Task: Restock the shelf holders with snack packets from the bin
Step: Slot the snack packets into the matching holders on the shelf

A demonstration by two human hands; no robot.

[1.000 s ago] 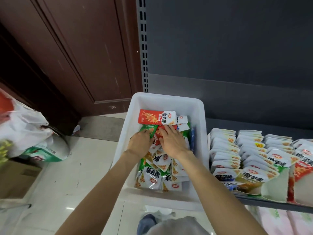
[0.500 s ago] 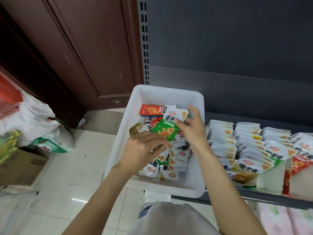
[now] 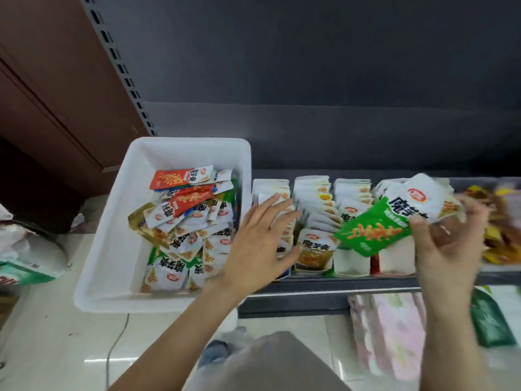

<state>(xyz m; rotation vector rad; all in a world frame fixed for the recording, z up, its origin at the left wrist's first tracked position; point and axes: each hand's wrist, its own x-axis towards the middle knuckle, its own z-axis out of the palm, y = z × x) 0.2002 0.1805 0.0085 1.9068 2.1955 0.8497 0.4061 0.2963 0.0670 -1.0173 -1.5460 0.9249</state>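
A white plastic bin [image 3: 112, 244] on the left holds a loose heap of snack packets [image 3: 191, 221], mostly white with red, green and olive ones among them. To its right, cardboard shelf holders [image 3: 352, 263] stand in a row on the grey shelf, filled with upright white packets. My right hand [image 3: 448, 244] grips a green and white packet [image 3: 392, 221] above the right-hand holders. My left hand [image 3: 262, 235] hovers with fingers spread over the leftmost holders, beside the bin's right wall, holding nothing.
A dark shelf back panel [image 3: 310, 80] and a slotted upright [image 3: 118, 66] rise behind. A brown wooden door [image 3: 50, 94] stands at left. Bags [image 3: 28, 258] lie on the tiled floor at left. Yellow snacks [image 3: 501, 230] fill the far right, pastel packs [image 3: 394, 334] the lower shelf.
My right hand has lifted the green and white packet out of the bin and carried it right over the holders. My left hand left the bin and moved right.
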